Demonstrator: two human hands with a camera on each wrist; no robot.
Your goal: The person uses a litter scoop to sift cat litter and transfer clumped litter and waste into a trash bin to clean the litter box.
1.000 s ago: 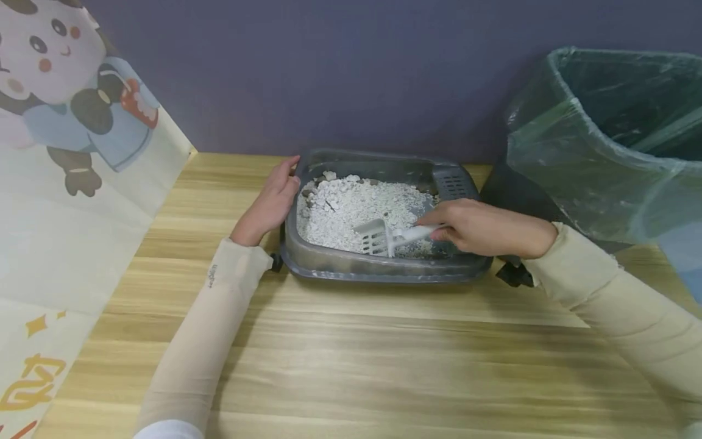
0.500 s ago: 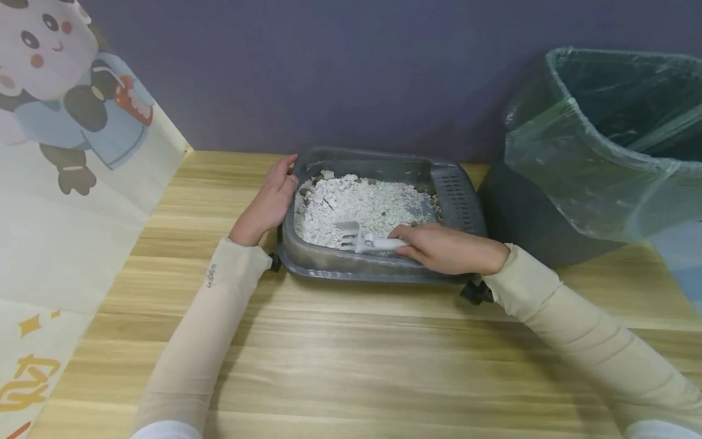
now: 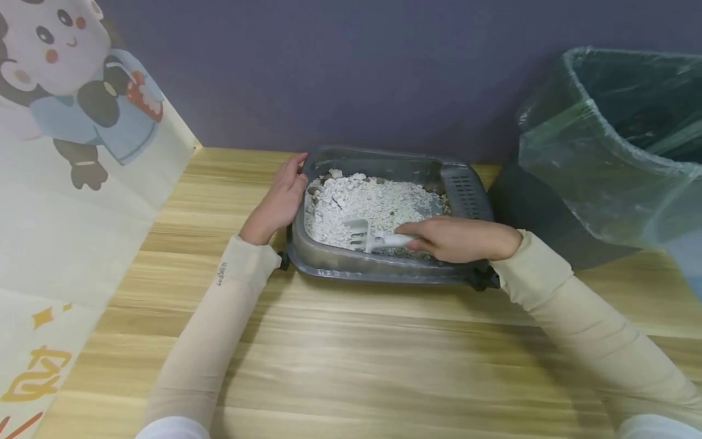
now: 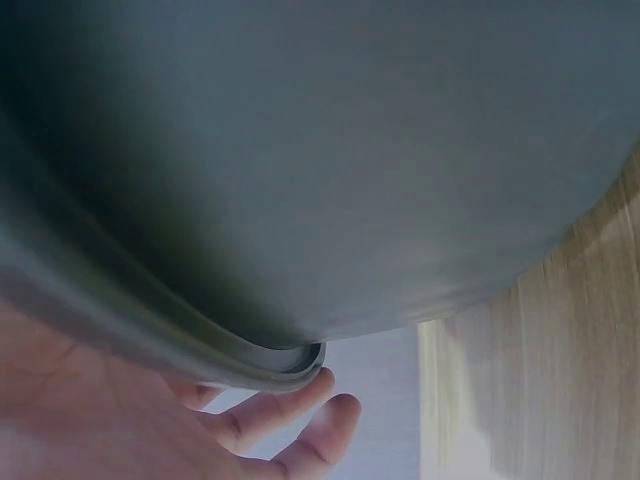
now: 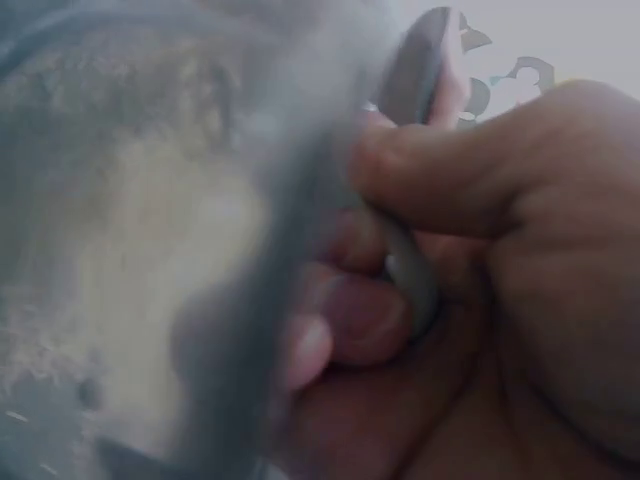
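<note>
A dark grey litter box (image 3: 378,270) stands on the table, holding white litter (image 3: 364,198) heaped toward its left and back. My left hand (image 3: 278,200) rests along the box's left rim, fingers extended. The left wrist view shows that hand (image 4: 110,425) with its palm against the rim of the box (image 4: 370,180) and fingertips past its corner. Over the front part of the box, my right hand (image 3: 465,239) grips the handle of a light grey slotted litter scoop (image 3: 375,239), whose head is down at the litter. In the right wrist view, thumb and fingers wrap the scoop's handle (image 5: 415,290).
A dark grey bin (image 3: 548,213) with a translucent green liner (image 3: 581,152) stands right of the box. Behind is a dark purple-grey wall (image 3: 329,73). A white panel with a cartoon figure (image 3: 82,97) borders the wooden table (image 3: 351,353) on the left.
My right hand has moved the scoop leftward along the front of the litter box, mostly during the first half second. The left hand stays on the rim; the head view shifts slightly.
</note>
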